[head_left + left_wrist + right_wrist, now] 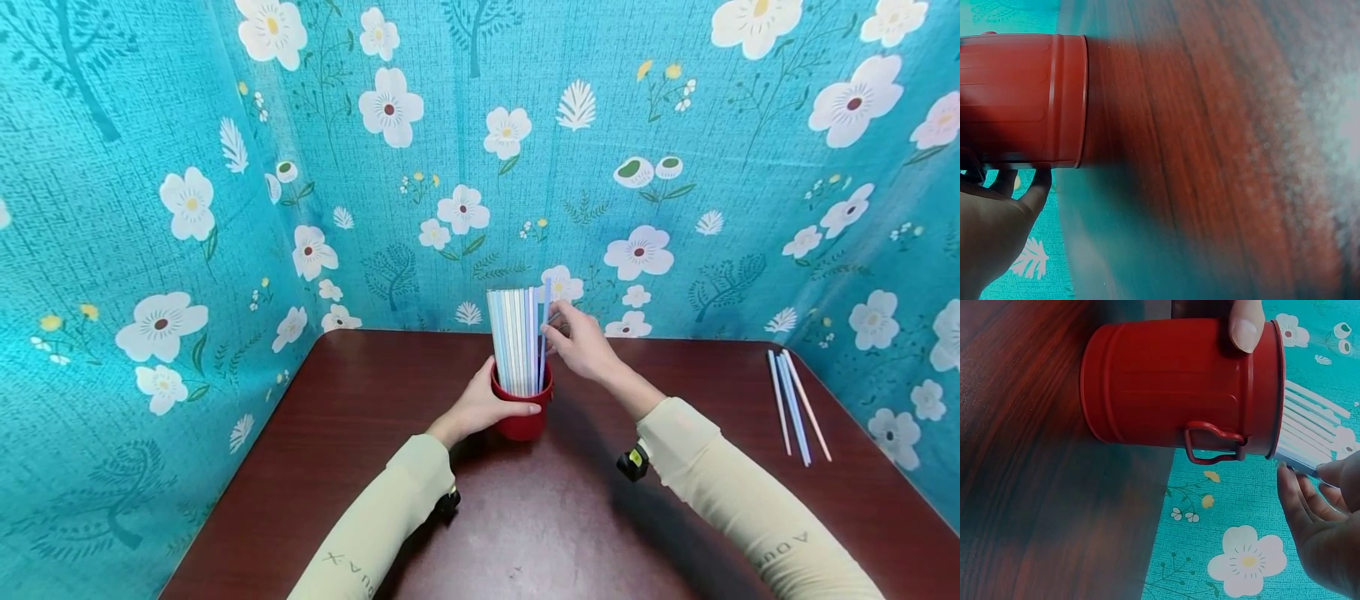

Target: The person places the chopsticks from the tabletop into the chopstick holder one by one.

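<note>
A small red metal pail (521,427) stands upright on the table, packed with pale blue, white and lilac straws (512,337). Around its left side my left hand (480,403) grips it, thumb across the front near the rim. In the left wrist view, fingers of that hand (997,231) lie against the pail wall (1016,100). My right hand (581,343) pinches a blue straw (547,302) at the bundle's right edge; its lower end is inside the pail. The right wrist view shows the pail's side handle (1213,447) and my right hand (1329,525) close beside the rim.
Several loose straws (799,408), blue and pinkish, lie on the right part of the dark brown table (525,533). Floral turquoise cloth (465,150) hangs behind the table and along both sides.
</note>
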A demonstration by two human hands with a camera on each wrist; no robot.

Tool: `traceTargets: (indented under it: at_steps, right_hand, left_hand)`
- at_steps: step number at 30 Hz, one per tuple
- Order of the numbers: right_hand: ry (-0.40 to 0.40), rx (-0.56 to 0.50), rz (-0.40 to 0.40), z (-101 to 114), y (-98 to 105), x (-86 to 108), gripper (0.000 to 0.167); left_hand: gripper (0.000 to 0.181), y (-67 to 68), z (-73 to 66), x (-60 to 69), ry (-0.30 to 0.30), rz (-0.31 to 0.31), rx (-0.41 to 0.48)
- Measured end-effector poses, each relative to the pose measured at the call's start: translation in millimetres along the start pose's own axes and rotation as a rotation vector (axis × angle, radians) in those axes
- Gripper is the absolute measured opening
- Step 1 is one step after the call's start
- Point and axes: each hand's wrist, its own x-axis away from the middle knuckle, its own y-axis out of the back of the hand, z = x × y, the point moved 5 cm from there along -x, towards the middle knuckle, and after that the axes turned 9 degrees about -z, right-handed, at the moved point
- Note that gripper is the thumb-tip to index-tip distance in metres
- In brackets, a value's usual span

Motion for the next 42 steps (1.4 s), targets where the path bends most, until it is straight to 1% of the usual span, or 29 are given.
traceTargets:
  at_steps: [6,13,22,26,32,35,37,42]
  right_hand:
    - [0.016,0.052,0.017,-3.3,-5.4,2.9,0.016]
    - [0.067,0.114,0.005,-4.0,-6.3,3.6,0.016]
    - [0.061,0.114,0.008,-3.5,-6.6,5.6,0.018]
    - [0.057,0.110,0.012,-6.5,-3.0,6.4,0.020]
    - [0.050,0.102,-0.003,-12.0,13.8,5.8,0.023]
    - [0.039,0.125,-0.019,-17.0,26.8,3.6,0.022]
    - [0.021,0.144,-0.031,-23.3,37.7,2.4,0.020]
    - [-0.026,0.229,-0.059,-47.7,69.9,4.2,0.014]
  left_hand:
    - [0.093,-0.4,0.6,-0.1,0.005,0.006,0.012]
    - [0.094,0.3,0.0,-0.1,0.007,0.009,0.013]
    - [0.094,0.2,0.0,-1.5,0.001,0.012,0.020]
    - [0.095,0.0,-0.6,-0.5,0.005,0.012,0.015]
    - [0.094,-0.1,-1.1,-0.1,0.020,0.002,-0.006]
    - [0.093,0.3,-1.4,-0.4,0.021,-0.003,-0.010]
    - [0.093,0.3,-1.1,-0.5,0.023,-0.002,-0.012]
    - [0.094,0.1,0.9,0.1,0.025,0.005,-0.014]
